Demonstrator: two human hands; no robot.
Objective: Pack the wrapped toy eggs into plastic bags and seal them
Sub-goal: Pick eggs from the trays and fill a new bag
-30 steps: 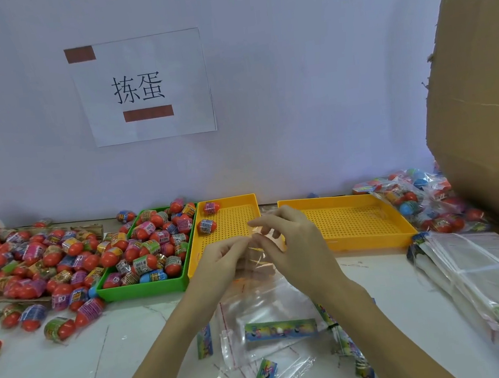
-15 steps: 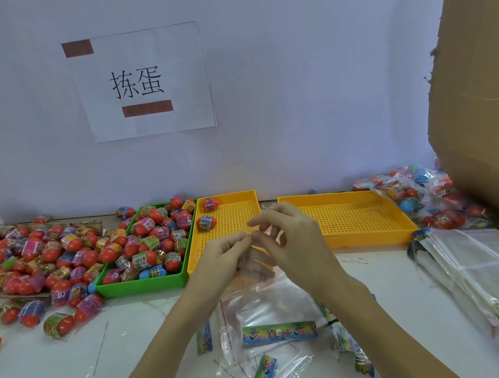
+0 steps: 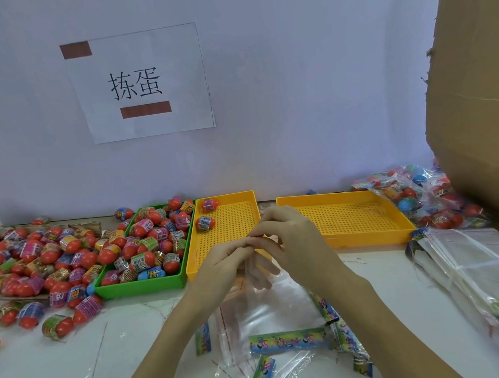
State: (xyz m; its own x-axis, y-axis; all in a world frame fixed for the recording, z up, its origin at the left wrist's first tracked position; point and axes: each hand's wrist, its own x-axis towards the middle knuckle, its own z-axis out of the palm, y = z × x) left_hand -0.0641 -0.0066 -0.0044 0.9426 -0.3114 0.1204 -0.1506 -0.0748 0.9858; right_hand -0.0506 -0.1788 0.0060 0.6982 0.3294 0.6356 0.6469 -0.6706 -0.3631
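My left hand (image 3: 219, 263) and my right hand (image 3: 298, 242) meet above the table's middle, both pinching the top edge of a clear plastic bag (image 3: 267, 305) that hangs down to the table. Many wrapped toy eggs fill the green tray (image 3: 141, 286) and lie heaped on the table at the left (image 3: 26, 261). Two wrapped eggs (image 3: 205, 223) sit at the far left of the near yellow tray (image 3: 230, 222). More clear bags with colourful header strips (image 3: 287, 340) lie flat under my forearms.
A second yellow tray (image 3: 341, 215) stands to the right. Filled bags of eggs (image 3: 420, 197) pile at the far right beside a big cardboard box (image 3: 480, 100). A stack of unused bags (image 3: 484, 271) lies at the right. A paper sign (image 3: 139, 83) hangs on the wall.
My hands stay together at the bag's top edge, fingers shifting slightly. The view has tilted a little.
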